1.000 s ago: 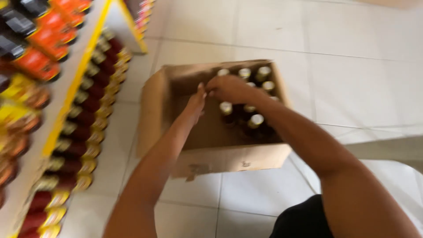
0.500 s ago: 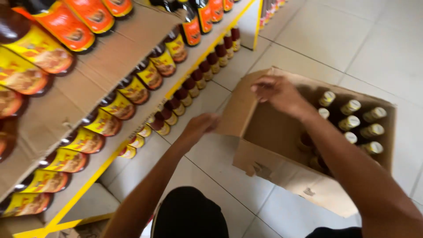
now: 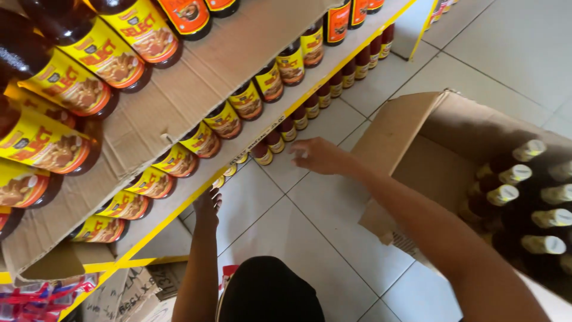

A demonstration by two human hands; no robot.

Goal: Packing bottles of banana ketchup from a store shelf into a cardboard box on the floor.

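In the head view, the right hand (image 3: 319, 156) reaches out over the tiled floor (image 3: 322, 209) with its fingers loosely spread and nothing in them, just short of the small red-capped bottles (image 3: 280, 140) lined along the lowest shelf. The left hand (image 3: 207, 206) sits lower, pressed up against the yellow shelf edge (image 3: 179, 209); whether its fingers are closed I cannot tell.

Behind the right forearm stands an open cardboard box (image 3: 411, 143), packed with dark bottles with pale caps (image 3: 512, 179); its right part is cut off by the frame.

Above both hands, dark bottles with yellow labels (image 3: 202, 140) lie in rows on the shelf, under a sheet of cardboard (image 3: 196, 83) that carries larger bottles (image 3: 119, 53) of the same kind. The far bottles are blurred.
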